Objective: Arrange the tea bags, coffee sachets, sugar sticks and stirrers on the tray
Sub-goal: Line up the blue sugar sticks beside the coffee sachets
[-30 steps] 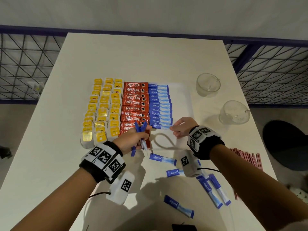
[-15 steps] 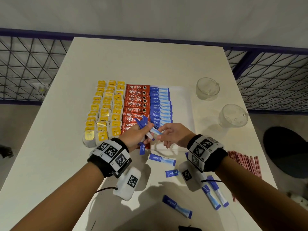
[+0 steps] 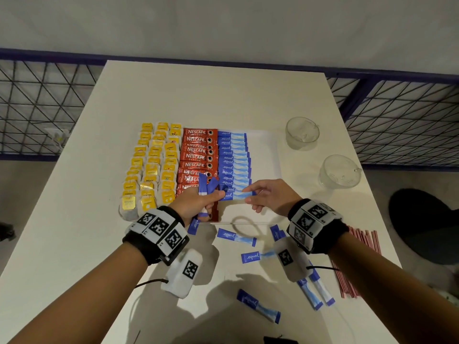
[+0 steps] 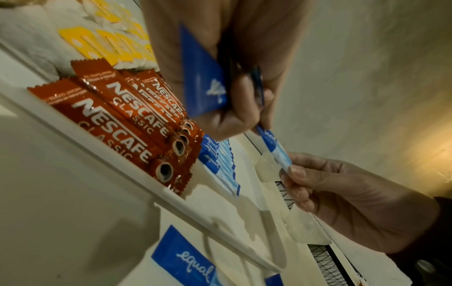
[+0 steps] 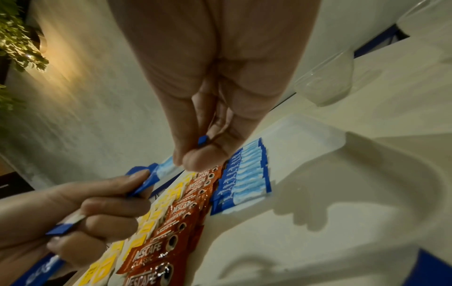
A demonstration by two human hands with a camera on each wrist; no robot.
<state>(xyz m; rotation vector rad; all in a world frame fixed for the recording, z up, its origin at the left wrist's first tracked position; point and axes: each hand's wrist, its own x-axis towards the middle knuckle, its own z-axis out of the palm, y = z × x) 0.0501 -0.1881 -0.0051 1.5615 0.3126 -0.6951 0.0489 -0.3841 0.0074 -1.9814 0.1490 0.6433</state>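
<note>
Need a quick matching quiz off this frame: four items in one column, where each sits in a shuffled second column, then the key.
Items
1. tea bags
2. coffee sachets
3. stirrers
4. bunch of sugar sticks

Places
A. on the table, right of the tray
B. gripped in the left hand
C. left columns on the tray
D. tray, between yellow and blue rows

Pairs: 1-C, 2-D, 3-A, 4-B
</note>
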